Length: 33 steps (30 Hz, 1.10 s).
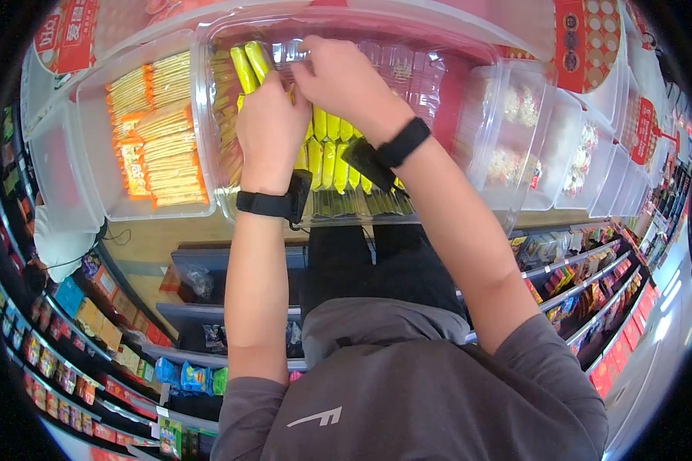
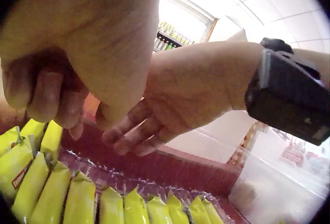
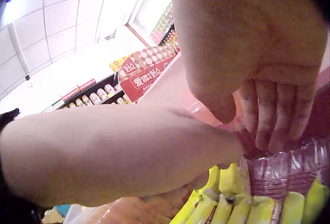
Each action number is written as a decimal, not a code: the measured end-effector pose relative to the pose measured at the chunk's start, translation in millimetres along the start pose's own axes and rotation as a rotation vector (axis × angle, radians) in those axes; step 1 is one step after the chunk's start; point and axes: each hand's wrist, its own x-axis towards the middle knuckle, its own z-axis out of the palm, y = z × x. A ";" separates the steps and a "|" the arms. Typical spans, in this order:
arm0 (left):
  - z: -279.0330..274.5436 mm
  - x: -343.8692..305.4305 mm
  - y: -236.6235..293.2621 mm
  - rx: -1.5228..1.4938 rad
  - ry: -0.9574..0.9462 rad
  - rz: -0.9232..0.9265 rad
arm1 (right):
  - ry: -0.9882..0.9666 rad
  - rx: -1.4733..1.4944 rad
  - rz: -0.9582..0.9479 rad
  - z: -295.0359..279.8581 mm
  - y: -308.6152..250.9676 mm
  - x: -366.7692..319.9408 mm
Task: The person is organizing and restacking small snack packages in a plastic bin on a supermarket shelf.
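**A:** Our left hand [image 1: 269, 127] curls round two long yellow snack packets [image 1: 250, 65]. Our right hand [image 1: 344, 77] hovers beside it, fingers relaxed, holding nothing.

**B:** Both are inside the clear plastic bin [image 1: 206, 115], at its far left corner, over rows of matching packets [image 1: 334, 161].

**A:** We should probably stand ours upright against the row's end, the right hand steadying neighbours so none topple.

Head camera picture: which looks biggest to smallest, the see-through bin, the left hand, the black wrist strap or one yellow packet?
1. Clear plastic bin, by far the largest.
2. Left hand.
3. Black wrist strap and one long yellow packet look about alike, so I won't rank them.
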 end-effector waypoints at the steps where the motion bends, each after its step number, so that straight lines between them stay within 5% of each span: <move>1: -2.3 0.6 -3.7 0.025 0.046 -0.006 | -0.013 0.004 -0.011 12.3 1.6 9.2; 8: 7.3 9.9 -26.4 0.042 0.029 -0.061 | -0.208 -0.133 0.042 38.2 -17.7 50.9; 21: 15.3 20.5 -31.8 0.013 -0.014 -0.092 | -0.164 -0.154 0.101 57.9 -6.6 60.8; 33: 3.7 7.2 -13.4 0.060 0.190 -0.027 | -0.008 0.020 0.021 21.1 -27.4 26.2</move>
